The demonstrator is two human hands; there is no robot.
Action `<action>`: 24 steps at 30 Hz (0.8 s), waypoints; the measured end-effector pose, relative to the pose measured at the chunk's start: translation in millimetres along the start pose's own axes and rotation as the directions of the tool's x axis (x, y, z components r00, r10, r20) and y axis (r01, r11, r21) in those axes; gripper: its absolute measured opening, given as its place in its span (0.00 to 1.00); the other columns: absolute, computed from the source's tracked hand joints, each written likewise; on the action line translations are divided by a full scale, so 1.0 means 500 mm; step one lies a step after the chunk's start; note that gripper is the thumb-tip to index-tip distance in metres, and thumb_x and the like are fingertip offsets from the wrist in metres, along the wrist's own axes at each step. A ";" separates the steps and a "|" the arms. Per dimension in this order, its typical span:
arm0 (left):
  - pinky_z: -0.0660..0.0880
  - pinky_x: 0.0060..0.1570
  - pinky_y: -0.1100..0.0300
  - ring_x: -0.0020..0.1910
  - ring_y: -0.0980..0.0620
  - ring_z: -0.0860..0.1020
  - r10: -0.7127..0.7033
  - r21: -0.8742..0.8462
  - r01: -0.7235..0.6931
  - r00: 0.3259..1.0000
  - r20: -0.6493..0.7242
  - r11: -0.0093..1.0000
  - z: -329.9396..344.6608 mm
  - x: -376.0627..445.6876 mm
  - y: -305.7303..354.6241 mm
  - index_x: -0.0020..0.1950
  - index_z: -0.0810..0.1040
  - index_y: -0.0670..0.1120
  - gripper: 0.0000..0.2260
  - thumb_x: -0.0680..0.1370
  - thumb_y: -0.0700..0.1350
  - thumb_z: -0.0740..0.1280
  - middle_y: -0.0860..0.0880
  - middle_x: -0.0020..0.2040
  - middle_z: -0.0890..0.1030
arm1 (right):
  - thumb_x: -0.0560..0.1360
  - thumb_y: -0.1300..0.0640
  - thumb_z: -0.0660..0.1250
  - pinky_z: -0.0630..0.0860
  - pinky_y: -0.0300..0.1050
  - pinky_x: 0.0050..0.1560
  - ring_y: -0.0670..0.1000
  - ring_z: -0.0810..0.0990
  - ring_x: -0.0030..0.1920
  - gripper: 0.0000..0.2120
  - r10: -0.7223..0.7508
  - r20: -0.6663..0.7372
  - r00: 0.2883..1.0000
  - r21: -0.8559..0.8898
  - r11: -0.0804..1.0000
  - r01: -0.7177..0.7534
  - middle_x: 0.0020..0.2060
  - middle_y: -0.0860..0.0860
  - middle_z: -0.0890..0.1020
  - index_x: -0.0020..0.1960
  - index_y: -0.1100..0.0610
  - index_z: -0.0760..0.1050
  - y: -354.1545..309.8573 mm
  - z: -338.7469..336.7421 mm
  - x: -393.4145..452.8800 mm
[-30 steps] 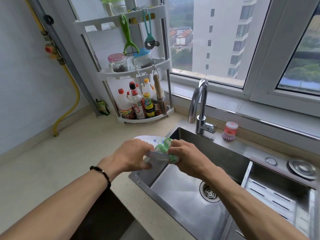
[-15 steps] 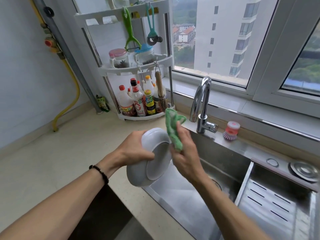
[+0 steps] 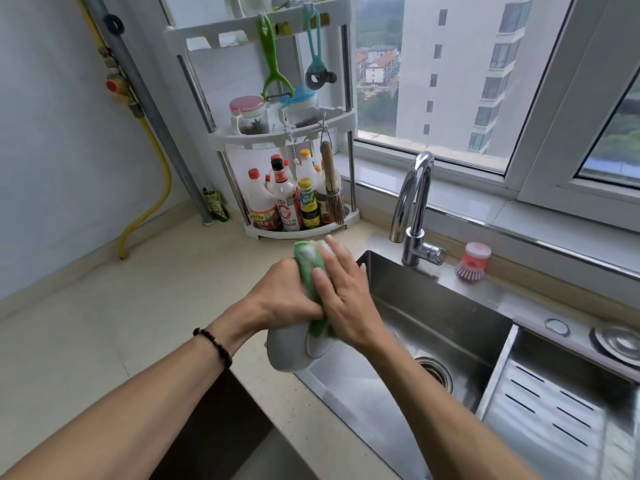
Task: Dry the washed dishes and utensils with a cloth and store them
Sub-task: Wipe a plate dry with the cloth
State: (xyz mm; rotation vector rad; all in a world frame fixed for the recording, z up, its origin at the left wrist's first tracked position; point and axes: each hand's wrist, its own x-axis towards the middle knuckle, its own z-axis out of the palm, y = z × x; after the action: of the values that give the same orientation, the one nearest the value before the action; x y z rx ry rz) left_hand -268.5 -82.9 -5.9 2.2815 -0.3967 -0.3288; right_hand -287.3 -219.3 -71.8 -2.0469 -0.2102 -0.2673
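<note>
A white bowl point(image 3: 289, 351) is held on its side over the left rim of the sink, its underside turned toward me. My left hand point(image 3: 282, 299) grips the bowl's rim from the left. A green cloth point(image 3: 306, 268) lies over the bowl's upper outside. My right hand point(image 3: 346, 292) presses the cloth flat against the bowl, fingers straight and pointing up-left. Most of the bowl's top is hidden behind both hands and the cloth.
The steel sink point(image 3: 433, 327) lies below, with a drain point(image 3: 434, 374) and a slotted tray point(image 3: 554, 417) at right. A tap point(image 3: 414, 209) and pink dish brush point(image 3: 472, 263) stand behind. A corner rack point(image 3: 287, 136) holds bottles and jars. Beige counter point(image 3: 104, 323) spreads left.
The bowl went from level to tipped on its side. My right hand moved the cloth from beside the bowl onto its outside and now presses it flat there.
</note>
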 end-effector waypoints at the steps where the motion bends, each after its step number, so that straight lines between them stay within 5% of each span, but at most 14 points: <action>1: 0.81 0.38 0.54 0.41 0.46 0.83 0.003 0.021 -0.003 1.000 -0.004 1.000 0.000 -0.004 0.004 0.47 0.80 0.48 0.16 0.61 0.40 0.77 0.49 0.42 0.83 | 0.79 0.38 0.44 0.37 0.53 0.78 0.49 0.46 0.80 0.31 0.116 -0.019 0.993 0.016 0.993 -0.116 0.80 0.47 0.58 0.79 0.46 0.61 0.005 -0.007 0.011; 3: 0.79 0.38 0.58 0.43 0.49 0.82 -0.001 0.036 0.002 1.000 -0.027 0.999 0.001 -0.007 0.009 0.50 0.78 0.50 0.20 0.63 0.39 0.79 0.51 0.45 0.82 | 0.76 0.37 0.40 0.32 0.57 0.77 0.51 0.41 0.81 0.35 0.288 -0.036 0.957 0.078 0.955 -0.285 0.81 0.48 0.56 0.79 0.48 0.60 0.002 -0.016 0.030; 5: 0.82 0.41 0.54 0.43 0.49 0.83 0.014 0.037 -0.012 0.999 -0.041 0.999 -0.003 -0.002 0.005 0.51 0.79 0.49 0.20 0.62 0.39 0.79 0.51 0.45 0.83 | 0.78 0.39 0.43 0.33 0.50 0.77 0.47 0.41 0.80 0.33 0.170 -0.043 0.985 0.094 0.982 -0.165 0.81 0.46 0.55 0.80 0.49 0.57 -0.020 0.000 0.025; 8: 0.82 0.43 0.51 0.43 0.50 0.83 0.043 0.088 -0.041 0.999 -0.027 0.995 -0.010 0.003 0.002 0.50 0.80 0.47 0.19 0.62 0.40 0.79 0.50 0.44 0.84 | 0.82 0.43 0.49 0.52 0.47 0.78 0.47 0.58 0.77 0.28 0.032 -0.048 0.998 0.136 0.990 -0.025 0.76 0.49 0.65 0.78 0.52 0.62 -0.029 0.011 0.018; 11: 0.82 0.43 0.54 0.44 0.50 0.82 0.035 0.164 -0.038 0.999 0.022 0.986 -0.008 -0.003 0.011 0.53 0.78 0.48 0.22 0.62 0.43 0.81 0.51 0.47 0.82 | 0.85 0.45 0.50 0.68 0.48 0.58 0.50 0.75 0.55 0.18 0.269 -0.076 0.960 0.365 0.903 -0.224 0.53 0.49 0.78 0.62 0.52 0.74 -0.016 -0.006 0.050; 15: 0.82 0.43 0.49 0.43 0.50 0.83 0.048 0.130 -0.046 0.999 -0.010 0.990 -0.012 0.004 0.007 0.51 0.78 0.49 0.23 0.58 0.43 0.79 0.51 0.45 0.83 | 0.83 0.48 0.52 0.60 0.44 0.72 0.47 0.68 0.70 0.22 0.079 -0.163 0.984 0.231 0.972 -0.040 0.67 0.48 0.74 0.71 0.52 0.73 -0.031 0.020 0.041; 19: 0.82 0.43 0.52 0.44 0.51 0.82 0.075 0.156 -0.073 0.997 -0.005 0.985 -0.004 -0.004 0.009 0.55 0.79 0.49 0.24 0.61 0.43 0.81 0.51 0.47 0.82 | 0.79 0.44 0.51 0.73 0.53 0.57 0.54 0.77 0.54 0.19 0.350 -0.142 0.926 0.461 0.851 -0.251 0.49 0.50 0.80 0.53 0.49 0.79 -0.011 -0.007 0.060; 24: 0.82 0.44 0.47 0.44 0.50 0.83 0.053 0.124 -0.051 0.999 -0.011 0.991 -0.013 0.001 0.010 0.51 0.79 0.51 0.23 0.59 0.45 0.80 0.51 0.46 0.84 | 0.79 0.44 0.54 0.67 0.42 0.66 0.46 0.73 0.63 0.19 0.120 -0.183 0.976 0.320 0.946 -0.056 0.59 0.43 0.76 0.64 0.45 0.77 -0.028 0.022 0.040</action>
State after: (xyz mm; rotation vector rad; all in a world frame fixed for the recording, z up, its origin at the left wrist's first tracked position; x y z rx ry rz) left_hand -266.5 -81.8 2.0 2.3883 -0.4801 -0.2678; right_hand -270.6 -202.3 -59.7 -1.6956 -0.0313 -0.3585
